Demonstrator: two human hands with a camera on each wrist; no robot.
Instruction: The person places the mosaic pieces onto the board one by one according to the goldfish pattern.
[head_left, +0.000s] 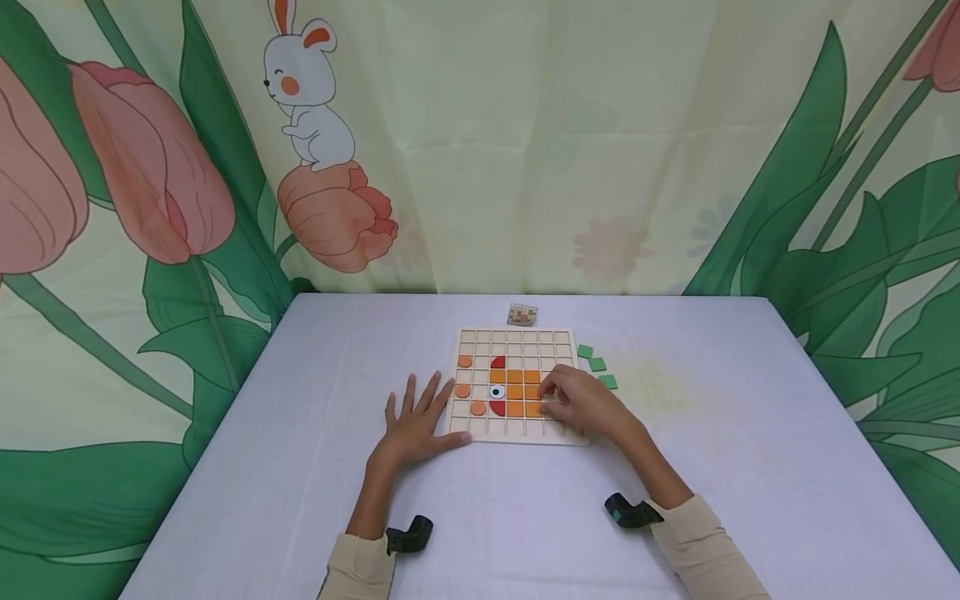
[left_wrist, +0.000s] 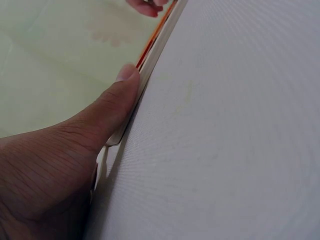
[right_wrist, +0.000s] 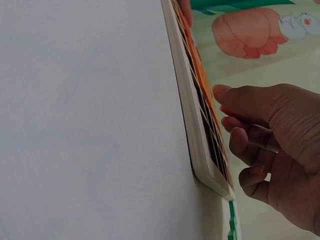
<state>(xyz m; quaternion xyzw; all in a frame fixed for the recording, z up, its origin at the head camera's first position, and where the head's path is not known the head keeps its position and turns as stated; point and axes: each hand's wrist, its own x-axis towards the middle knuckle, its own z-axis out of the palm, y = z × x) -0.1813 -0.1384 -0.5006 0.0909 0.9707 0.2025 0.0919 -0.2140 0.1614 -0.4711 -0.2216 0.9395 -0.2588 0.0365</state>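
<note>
A pale wooden grid board (head_left: 517,429) lies on the table. Orange square tiles (head_left: 514,392) fill several of its cells, beside red rounded pieces (head_left: 498,408) and an eye tile (head_left: 497,392). Three light-orange discs (head_left: 462,390) sit toward the board's left. My left hand (head_left: 412,429) rests with spread fingers at the board's left edge, its thumb against the front rim. Over the right end of the orange tiles is my right hand (head_left: 585,400), fingers curled and thumb (right_wrist: 240,97) close to the index finger. Whether a piece is between those fingertips cannot be made out.
Green square tiles (head_left: 597,364) lie just off the board's right side. Behind the board sits a small patterned card or box (head_left: 522,314). A white cloth covers the table (head_left: 720,400), and a printed curtain (head_left: 525,167) hangs behind its far edge.
</note>
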